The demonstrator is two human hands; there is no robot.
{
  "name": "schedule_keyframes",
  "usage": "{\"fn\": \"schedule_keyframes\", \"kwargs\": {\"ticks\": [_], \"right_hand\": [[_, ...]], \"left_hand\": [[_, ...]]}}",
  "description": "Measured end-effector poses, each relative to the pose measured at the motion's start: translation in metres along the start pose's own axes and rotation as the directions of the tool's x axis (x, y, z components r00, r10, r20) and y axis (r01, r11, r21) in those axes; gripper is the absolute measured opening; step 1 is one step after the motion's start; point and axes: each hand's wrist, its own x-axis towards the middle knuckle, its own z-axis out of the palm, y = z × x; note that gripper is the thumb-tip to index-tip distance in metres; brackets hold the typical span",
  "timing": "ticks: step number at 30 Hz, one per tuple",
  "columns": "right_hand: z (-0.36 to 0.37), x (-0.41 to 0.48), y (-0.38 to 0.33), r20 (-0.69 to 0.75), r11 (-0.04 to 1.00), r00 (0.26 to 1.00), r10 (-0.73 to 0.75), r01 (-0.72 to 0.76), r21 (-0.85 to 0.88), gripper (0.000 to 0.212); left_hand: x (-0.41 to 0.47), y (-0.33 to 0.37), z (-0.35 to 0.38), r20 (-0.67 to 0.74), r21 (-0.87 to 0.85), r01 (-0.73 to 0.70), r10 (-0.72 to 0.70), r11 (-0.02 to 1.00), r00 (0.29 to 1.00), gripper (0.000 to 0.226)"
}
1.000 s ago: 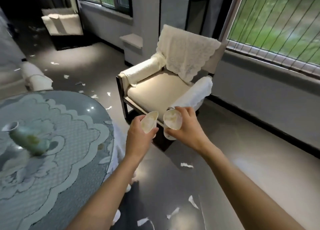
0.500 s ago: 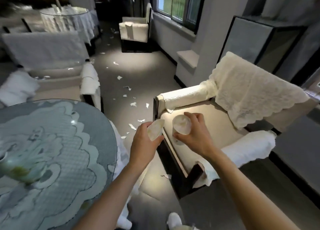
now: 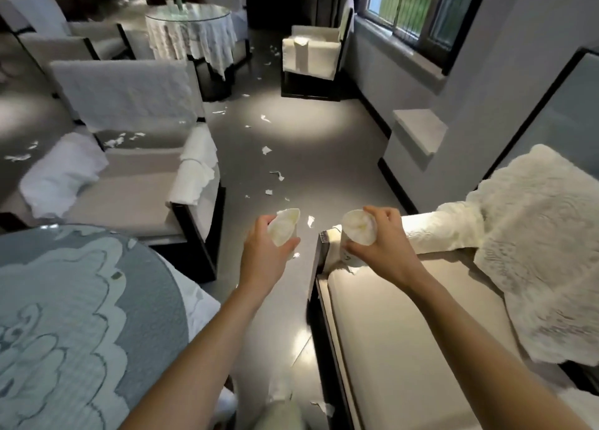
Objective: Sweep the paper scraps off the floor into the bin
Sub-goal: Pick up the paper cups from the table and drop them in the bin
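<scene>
- The left hand (image 3: 262,254) is curled round a crumpled cup (image 3: 285,227) of white paper. The cup is squeezed out of shape and its mouth is tipped toward the camera.
- The right hand (image 3: 385,248) grasps a round cup (image 3: 358,230) from the side, thumb low and fingers over the rim. Its mouth also faces the camera.
- The two cups are held apart at about the same height, with a strip of grey floor (image 3: 308,131) showing between them.
- The paper scraps (image 3: 266,150) lie on that floor beyond the hands, in a loose trail running away between the chairs.
- The nearest scrap (image 3: 310,220) shows in the gap between the cups, down on the floor and apart from both hands.
- More torn pieces (image 3: 324,407) lie at the bottom edge, under the forearms.
- A few bits (image 3: 120,139) sit on the seat of the left armchair (image 3: 136,202).
- The right hand is over the front armrest of a cream armchair (image 3: 405,332), which is draped with a lace cloth (image 3: 534,235).
- A round surface (image 3: 64,316) under a blue-and-white cloth lies beside the left forearm.
</scene>
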Motion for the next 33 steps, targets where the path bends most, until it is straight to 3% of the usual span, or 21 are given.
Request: {"fn": "schedule_keyframes", "kwargs": {"ticks": [9,16,23,28,33], "right_hand": [[0.051,0.31,0.023,-0.093,0.999,0.994,0.05,-0.05,-0.006,0.073],[0.058,0.6,-0.011,-0.104,0.999,0.994,-0.037,0.039,0.016,0.076],[0.084,0.869,0.002,-0.041,0.995,0.997,-0.065,0.068,0.077,0.077],[0.079,1.104,0.025,0.006,0.995,0.996,-0.092,0.091,0.043,0.081],[0.059,1.301,0.023,0.022,0.998,0.998,-0.053,0.053,0.017,0.08]], "left_hand": [[0.313,-0.027,0.081,0.123,-0.014,0.022,-0.021,1.0,0.992,0.039],[0.589,-0.001,0.105,0.07,0.046,-0.072,0.069,0.996,0.995,0.044],[0.841,0.006,0.182,0.097,0.062,-0.119,0.113,0.991,0.989,0.046],[1.069,0.018,0.263,0.064,0.036,-0.109,0.107,0.993,0.992,0.048],[1.255,0.044,0.296,0.011,0.015,-0.053,0.053,0.998,0.999,0.048]]}}
